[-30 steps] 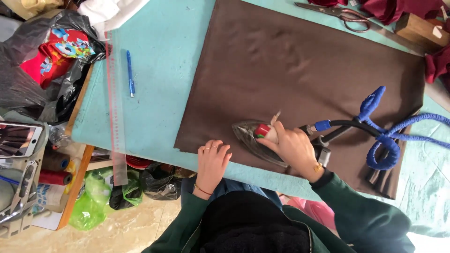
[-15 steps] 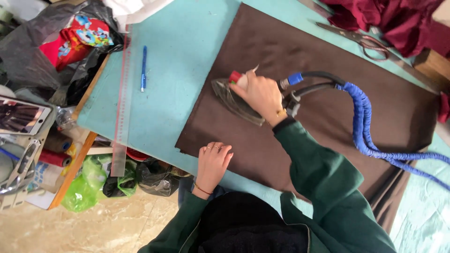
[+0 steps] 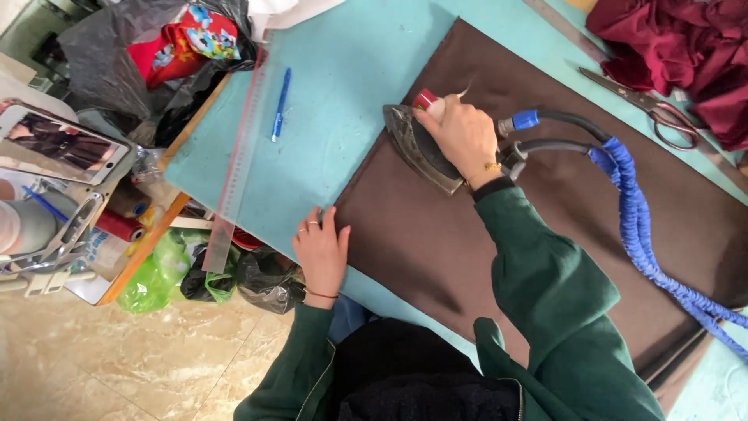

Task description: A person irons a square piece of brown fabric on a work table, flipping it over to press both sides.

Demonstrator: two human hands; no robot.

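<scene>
At the near left corner of the large dark brown cloth, a grey metal steam iron is clasped by the right hand, its grip closed on the handle. At seven o'clock from it, the left hand is laid flat, grip open, on the cloth's edge and the turquoise table. A blue pen lies at ten o'clock.

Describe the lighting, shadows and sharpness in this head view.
Head view: soft, even daylight, no harsh glare; faint shadow beside the left hand on the brown fabric; the iron under the right hand is sharp; straight edges bow slightly toward the frame corners.
</scene>
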